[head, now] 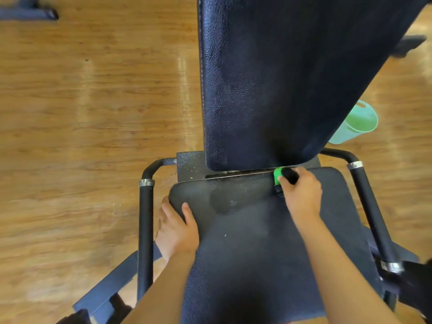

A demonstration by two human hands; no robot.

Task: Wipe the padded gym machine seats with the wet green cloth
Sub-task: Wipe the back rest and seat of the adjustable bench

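pebbled leather seat (268,242), glossy wood floor (81,113)

- Left forearm (163,288): bare, enters from the lower edge and rises toward the upper right, wrist nearly straight.
- Left hand (176,230): back facing up. It grips the near left edge of the black padded leatherette seat (257,253), with the thumb (188,212) lying on top of the pad and the fingers curled down over its side.
- Right forearm (339,265): bare, enters from the lower right and reaches up and to the left, farther forward than the left one.
- Right hand (301,195): knuckles up, fingers curled round a bunched bright green cloth (278,176) held at the seat's far edge. A dark piece shows at the fingertips; what it is cannot be told.
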